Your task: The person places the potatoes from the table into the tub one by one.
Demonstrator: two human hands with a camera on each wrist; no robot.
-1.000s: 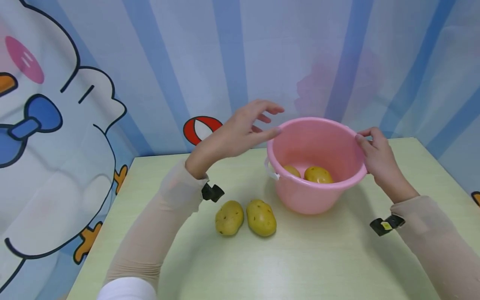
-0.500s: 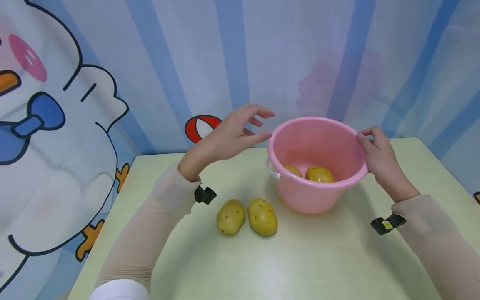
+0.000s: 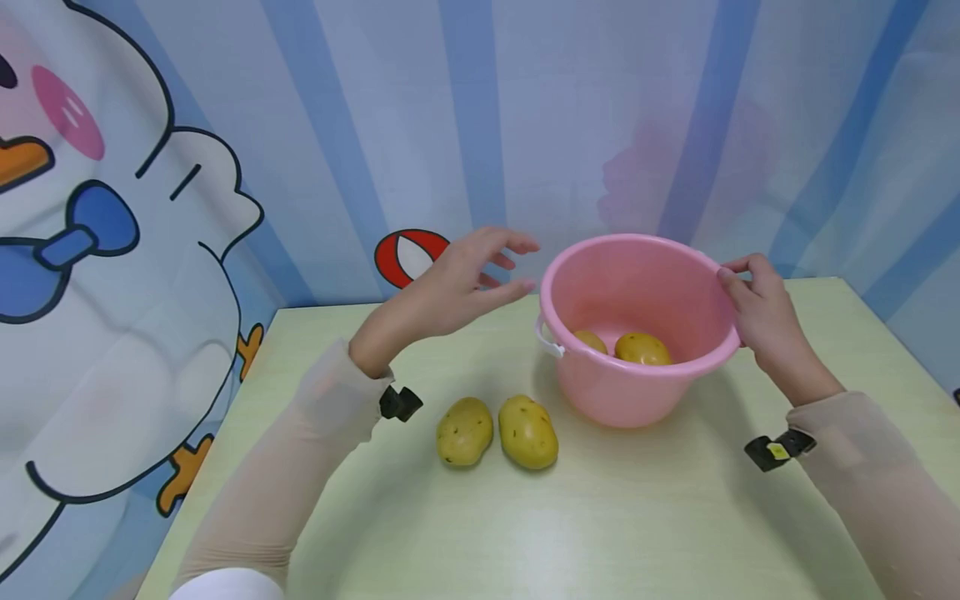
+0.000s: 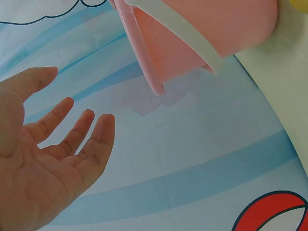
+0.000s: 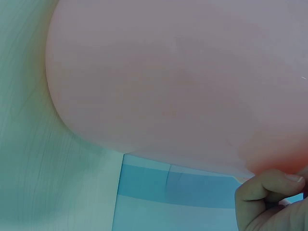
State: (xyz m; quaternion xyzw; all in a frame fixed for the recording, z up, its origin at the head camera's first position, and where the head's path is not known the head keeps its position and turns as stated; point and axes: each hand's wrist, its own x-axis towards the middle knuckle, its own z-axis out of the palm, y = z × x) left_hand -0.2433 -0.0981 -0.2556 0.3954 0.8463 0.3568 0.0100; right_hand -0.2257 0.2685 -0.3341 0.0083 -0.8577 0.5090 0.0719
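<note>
Plainly, only the head view is showing two yellow potatoes (image 3: 642, 349) lying inside the bucket (image 3: 622, 396), while the left wrist view alone is revealing your palm (image 4: 53, 175). The glossy pink bucket is sitting near the surface's (image 3: 637, 533) far edge, two more potatoes (image 3: 528, 432) lying near it. Your right hand (image 3: 776, 321) is pinching its rim (image 3: 633, 238); your left hand (image 3: 450, 287), loosely spread, is holding nothing.

Pink bucket (image 3: 611, 396), mouth up, white handle (image 4: 185, 31) at its 8 o'clock side; right hand (image 3: 768, 312) grips rim (image 3: 652, 372) near 3. Inside: yellow potato (image 3: 642, 348) toward 6 o'clock, second potato (image 3: 591, 340) toward 8, partly rim-hidden. Outside, toward 8 o'clock: rounder potato (image 3: 465, 432) and longer potato (image 3: 528, 432), dark-specked, side by side. Left hand (image 3: 457, 283) toward 10, clear of rim.
</note>
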